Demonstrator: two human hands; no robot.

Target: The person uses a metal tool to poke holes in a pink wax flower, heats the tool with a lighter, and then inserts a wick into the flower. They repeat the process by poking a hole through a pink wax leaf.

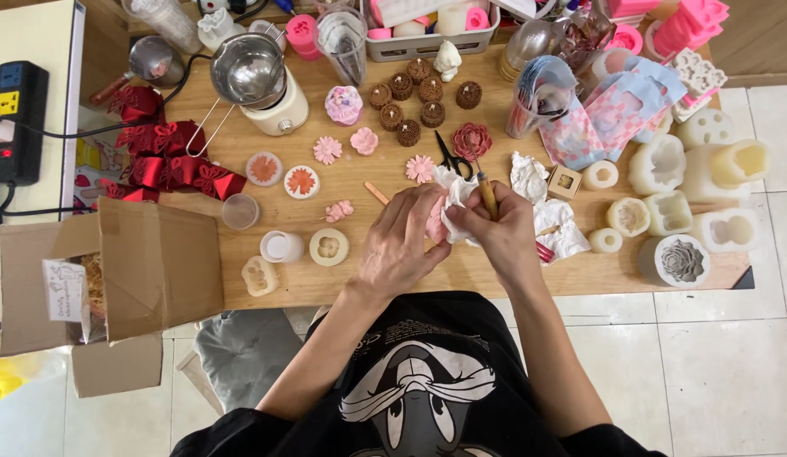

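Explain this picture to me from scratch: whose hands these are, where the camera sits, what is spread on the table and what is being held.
There is no machine here. One camera is worn on a person's head and looks straight down, so the arms at the bottom are that person's own. The left hand holds a small pink piece wrapped partly in a white tissue. The right hand grips the tissue too, along with a thin tool with a wooden handle. They work over a wooden table. On it lie pink flower shapes, brown round pieces, scissors, a metal pot on a small warmer, red bows and pale rubbery moulds at the right. An open cardboard box stands at the left edge.
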